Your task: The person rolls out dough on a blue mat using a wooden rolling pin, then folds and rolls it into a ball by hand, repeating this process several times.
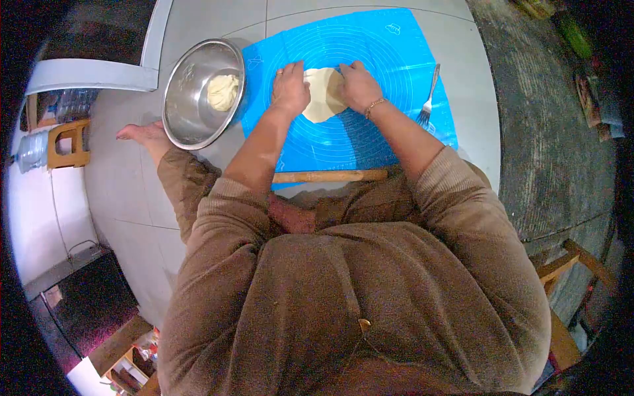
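Dough sheet (324,99) is lying roughly round on blue mat (411,59) btwn hands, L hand (290,90) touching ~10 o'clock, R hand (361,87) ~2, equally near; can't tell if fingers are pinching.

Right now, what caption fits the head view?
Left hand and right hand touch a flat, pale dough round on a blue, flexible-looking mat.

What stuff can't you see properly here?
Head view:
- Tiny print on the blue mat: too small to read.
- Side edges of the flat dough: partly under the left hand and right hand.
- Bottom of the metal bowl under the dough lump: hidden by that lump.
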`<state>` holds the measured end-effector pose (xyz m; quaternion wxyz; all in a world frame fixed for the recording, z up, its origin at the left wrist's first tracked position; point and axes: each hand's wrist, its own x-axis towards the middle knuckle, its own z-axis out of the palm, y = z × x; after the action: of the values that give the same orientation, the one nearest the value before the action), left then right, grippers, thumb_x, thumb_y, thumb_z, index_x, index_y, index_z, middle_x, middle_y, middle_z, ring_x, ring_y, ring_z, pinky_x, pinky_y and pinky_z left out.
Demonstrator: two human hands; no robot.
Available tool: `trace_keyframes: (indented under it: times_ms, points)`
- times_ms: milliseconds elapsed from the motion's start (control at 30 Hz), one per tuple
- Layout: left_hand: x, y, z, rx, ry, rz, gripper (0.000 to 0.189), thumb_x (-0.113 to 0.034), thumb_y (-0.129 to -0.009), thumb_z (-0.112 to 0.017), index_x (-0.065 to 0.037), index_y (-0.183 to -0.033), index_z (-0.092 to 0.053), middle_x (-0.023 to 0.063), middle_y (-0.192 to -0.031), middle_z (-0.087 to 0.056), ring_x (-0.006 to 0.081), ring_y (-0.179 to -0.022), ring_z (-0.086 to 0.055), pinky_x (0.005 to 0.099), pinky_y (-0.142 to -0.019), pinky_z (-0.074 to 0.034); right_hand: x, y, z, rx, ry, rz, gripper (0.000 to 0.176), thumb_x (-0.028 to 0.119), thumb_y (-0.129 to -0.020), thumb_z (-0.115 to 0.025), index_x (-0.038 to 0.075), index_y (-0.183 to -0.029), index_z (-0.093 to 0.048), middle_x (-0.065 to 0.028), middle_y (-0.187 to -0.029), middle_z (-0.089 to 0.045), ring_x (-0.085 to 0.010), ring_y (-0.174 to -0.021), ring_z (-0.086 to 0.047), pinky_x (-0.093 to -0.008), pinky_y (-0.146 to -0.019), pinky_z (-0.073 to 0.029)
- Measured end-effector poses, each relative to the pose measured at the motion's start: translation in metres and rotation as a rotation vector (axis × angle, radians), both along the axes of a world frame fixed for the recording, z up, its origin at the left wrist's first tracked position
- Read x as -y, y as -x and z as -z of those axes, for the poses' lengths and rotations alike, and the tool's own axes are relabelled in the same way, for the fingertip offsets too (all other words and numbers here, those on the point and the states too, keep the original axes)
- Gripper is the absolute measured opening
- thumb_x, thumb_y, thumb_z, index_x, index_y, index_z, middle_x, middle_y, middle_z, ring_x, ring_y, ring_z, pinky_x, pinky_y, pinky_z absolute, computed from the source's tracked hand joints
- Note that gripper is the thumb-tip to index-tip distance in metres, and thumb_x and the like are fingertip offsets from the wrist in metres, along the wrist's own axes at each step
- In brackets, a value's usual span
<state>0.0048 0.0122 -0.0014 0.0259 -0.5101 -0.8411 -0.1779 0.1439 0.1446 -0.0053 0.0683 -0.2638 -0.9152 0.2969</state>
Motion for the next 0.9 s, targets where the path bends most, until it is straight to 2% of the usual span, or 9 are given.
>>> trace_keyframes:
  times_ms: [133, 267, 333, 433, 533, 633, 767, 833, 900]
  points:
    - [-0.009, 0.001, -0.004, 0.129, 0.146, -0.031, 0.023, -0.007, -0.072, -0.065, -0.006, -0.096, -0.066, 0.0177, -0.096, -0.061, 0.0358, -0.098, -0.056, 0.0431, -0.087, -0.046, 0.004, -0.002, -0.007, 0.007, 0.056, 0.021, 0.031, 0.018, -0.076, -0.061, 0.009, -0.105, -0.061, -0.0177, -0.103, -0.058, -0.0366, -0.098, -0.057, -0.0452, -0.083, -0.049]
    - [-0.001, -0.015, -0.013, 0.207, 0.017, 0.056, 0.014, -0.005, -0.07, -0.066, -0.007, -0.084, -0.067, 0.0138, -0.087, -0.062, 0.0337, -0.091, -0.058, 0.041, -0.079, -0.049, -0.001, 0.0, 0.0, -0.013, 0.065, -0.014, 0.019, 0.018, -0.075, -0.061, 0.007, -0.091, -0.066, -0.0154, -0.091, -0.063, -0.0337, -0.093, -0.06, -0.0433, -0.08, -0.05]
    - [0.012, -0.026, -0.021, 0.248, -0.089, 0.151, 0.013, -0.005, -0.07, -0.067, -0.006, -0.082, -0.067, 0.0132, -0.084, -0.062, 0.0319, -0.085, -0.06, 0.0386, -0.075, -0.05, -0.008, 0.003, -0.003, 0.015, 0.077, -0.126, 0.022, 0.024, -0.075, -0.063, 0.007, -0.089, -0.068, -0.0187, -0.094, -0.064, -0.0359, -0.09, -0.061, -0.0448, -0.082, -0.05]
    - [0.039, -0.041, -0.032, 0.541, -0.074, -0.01, 0.012, -0.004, -0.07, -0.068, -0.004, -0.083, -0.066, 0.0131, -0.084, -0.062, 0.0286, -0.077, -0.062, 0.0358, -0.07, -0.051, -0.018, -0.001, -0.017, -0.024, 0.156, -0.163, 0.028, 0.029, -0.076, -0.063, 0.007, -0.092, -0.068, -0.0199, -0.093, -0.065, -0.036, -0.089, -0.063, -0.0446, -0.083, -0.05]
    - [0.058, -0.033, -0.013, 1.185, -0.223, -0.262, 0.013, -0.004, -0.071, -0.068, -0.003, -0.083, -0.066, 0.0125, -0.083, -0.062, 0.0265, -0.073, -0.062, 0.0351, -0.067, -0.051, -0.014, 0.0, -0.012, -0.045, 0.207, -0.1, 0.033, 0.032, -0.078, -0.062, 0.005, -0.096, -0.067, -0.0214, -0.095, -0.065, -0.0373, -0.091, -0.062, -0.045, -0.084, -0.05]
    - [0.067, -0.048, -0.01, 0.753, -0.106, 0.024, 0.016, -0.002, -0.071, -0.068, -0.003, -0.087, -0.066, 0.0117, -0.084, -0.062, 0.0285, -0.074, -0.063, 0.0378, -0.068, -0.051, 0.002, 0.003, 0.0, 0.054, 0.129, -0.134, 0.038, 0.035, -0.079, -0.061, 0.003, -0.098, -0.066, -0.0245, -0.098, -0.063, -0.0404, -0.095, -0.06, -0.0463, -0.086, -0.049]
    - [0.057, -0.059, 0.0, 0.095, -0.215, -0.069, 0.02, -0.001, -0.07, -0.068, -0.003, -0.09, -0.067, 0.012, -0.084, -0.063, 0.0307, -0.081, -0.062, 0.0393, -0.073, -0.05, 0.038, -0.002, -0.021, 0.113, 0.096, -0.075, 0.039, 0.035, -0.079, -0.061, 0.001, -0.097, -0.066, -0.0281, -0.101, -0.06, -0.0441, -0.098, -0.058, -0.049, -0.086, -0.048]
    - [0.048, -0.066, 0.005, -0.037, -0.245, -0.307, 0.021, 0.0, -0.069, -0.069, -0.003, -0.089, -0.068, 0.012, -0.085, -0.064, 0.031, -0.086, -0.062, 0.039, -0.076, -0.049, 0.042, -0.002, -0.008, 0.074, 0.026, -0.171, 0.033, 0.031, -0.078, -0.061, 0.003, -0.094, -0.067, -0.0252, -0.095, -0.062, -0.0397, -0.096, -0.059, -0.0475, -0.081, -0.05]
    - [0.047, -0.058, 0.009, 0.424, -0.066, -0.261, 0.025, -0.008, -0.072, -0.068, -0.002, -0.096, -0.066, 0.0145, -0.092, -0.063, 0.0307, -0.093, -0.06, 0.0389, -0.081, -0.047, 0.044, 0.003, -0.002, 0.028, 0.068, -0.181, 0.024, 0.025, -0.077, -0.061, 0.005, -0.089, -0.068, -0.0223, -0.087, -0.064, -0.036, -0.09, -0.062, -0.047, -0.077, -0.051]
